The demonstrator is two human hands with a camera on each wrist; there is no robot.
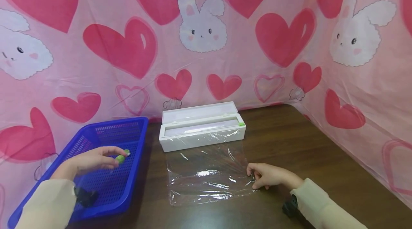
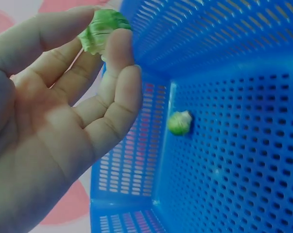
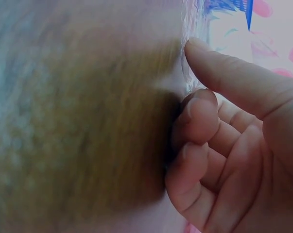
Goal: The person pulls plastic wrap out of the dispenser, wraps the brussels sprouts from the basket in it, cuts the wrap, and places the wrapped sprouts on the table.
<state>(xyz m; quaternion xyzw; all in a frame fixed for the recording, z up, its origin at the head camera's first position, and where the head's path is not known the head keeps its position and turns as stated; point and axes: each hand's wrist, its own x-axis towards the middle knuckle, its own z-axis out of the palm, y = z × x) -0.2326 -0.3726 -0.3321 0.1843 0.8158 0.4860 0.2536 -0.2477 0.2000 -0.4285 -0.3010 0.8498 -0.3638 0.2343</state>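
Observation:
My left hand (image 1: 96, 161) is over the blue basket (image 1: 136, 171), pinching a Brussels sprout (image 2: 101, 31) between thumb and fingertips. A second Brussels sprout (image 2: 180, 123) with a pale stem end lies on the basket floor. On the table, my right hand (image 1: 268, 177) has its fingers curled at the right edge of a sheet of clear plastic wrap (image 1: 209, 175), which creases toward the fingertips. The thumb (image 3: 224, 73) lies along the wrap's edge in the right wrist view. The sheet runs out from a white wrap dispenser box (image 1: 202, 137) with its lid raised.
The dark wooden table (image 1: 289, 139) carries the basket on the left and the dispenser box toward the back. A green slider (image 1: 241, 124) sits at the box's right end. A pink cloth (image 1: 199, 68) with hearts and rabbits hangs behind and to the right.

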